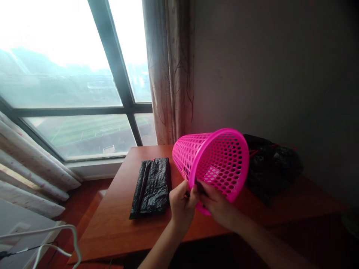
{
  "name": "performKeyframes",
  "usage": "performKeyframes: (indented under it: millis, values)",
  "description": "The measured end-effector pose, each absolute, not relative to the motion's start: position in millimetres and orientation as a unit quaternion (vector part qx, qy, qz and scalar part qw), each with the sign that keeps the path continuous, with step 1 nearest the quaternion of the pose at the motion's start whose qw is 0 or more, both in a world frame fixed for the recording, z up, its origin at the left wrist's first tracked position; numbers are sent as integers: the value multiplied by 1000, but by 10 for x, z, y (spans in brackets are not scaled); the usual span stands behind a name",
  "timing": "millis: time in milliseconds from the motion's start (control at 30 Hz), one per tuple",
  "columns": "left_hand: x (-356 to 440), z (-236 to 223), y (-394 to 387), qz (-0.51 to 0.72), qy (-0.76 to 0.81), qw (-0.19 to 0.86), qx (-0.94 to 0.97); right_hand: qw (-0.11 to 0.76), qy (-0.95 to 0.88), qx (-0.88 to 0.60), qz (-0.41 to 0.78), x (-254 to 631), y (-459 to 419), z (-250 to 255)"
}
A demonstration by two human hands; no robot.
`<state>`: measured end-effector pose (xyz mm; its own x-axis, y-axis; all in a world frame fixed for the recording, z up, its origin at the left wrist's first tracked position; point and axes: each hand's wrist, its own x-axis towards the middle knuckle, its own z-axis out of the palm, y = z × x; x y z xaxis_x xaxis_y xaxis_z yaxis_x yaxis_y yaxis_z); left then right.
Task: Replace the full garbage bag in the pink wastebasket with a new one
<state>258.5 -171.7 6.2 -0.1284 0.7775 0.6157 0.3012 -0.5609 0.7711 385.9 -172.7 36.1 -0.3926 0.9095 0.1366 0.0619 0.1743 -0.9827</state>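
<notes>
A bright pink plastic wastebasket (193,151) with round holes is tipped on its side above the table, its mouth turned toward me and to the right. My left hand (183,203) is closed at the near left part of the rim, thumb against the edge. My right hand (215,204) is closed at the same part of the rim, its fingers reaching inside the mouth. Between the fingers of both hands shows a small dark bit (201,187) that I cannot make out. Left of the basket lies a folded black plastic bag (153,188), flat on the table.
The reddish-brown wooden table (112,224) stands by a large window (70,130) with patterned curtains (174,74). A crumpled black plastic bag with red ties (273,164) is behind the basket on the right. White cables (74,239) loop at the lower left.
</notes>
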Motion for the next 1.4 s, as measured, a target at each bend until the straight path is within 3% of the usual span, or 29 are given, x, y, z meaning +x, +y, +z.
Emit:
performKeyframes:
  millis: [133,233,300,400,533,667,733,867,1033,1167,1300,1400]
  values:
    - [2572,48,-1744,593,411,173,670,588,-349,-360,635,3841,-1418,725]
    - [2553,70,-1755,581,413,183,677,677,-257,-361,587,3962,-1246,888]
    - [2551,88,-1754,572,413,192,681,690,-304,-415,509,3961,-1260,827]
    - [2540,119,-1737,567,412,203,684,605,-519,-464,386,3867,-1460,521]
    - [2434,179,-1675,586,441,219,644,361,-823,-321,299,4050,-1644,39]
    - [2270,258,-1588,583,476,216,623,134,-943,-293,84,4770,-1316,-165]
    - [2223,301,-1545,564,477,235,632,72,-940,-329,-62,5103,-1043,-66]
    - [2240,409,-1470,530,455,286,656,83,-908,-320,-259,5267,-646,500]
    - [2309,549,-1420,517,442,291,673,169,-943,-230,-171,4935,-509,1063]
    - [2306,569,-1417,529,456,263,665,210,-927,-297,-92,4934,-481,882]
    - [2335,508,-1426,558,462,240,646,99,-886,-437,-119,4957,-644,398]
    - [2403,464,-1446,573,459,230,639,23,-877,-479,-39,4727,-868,125]
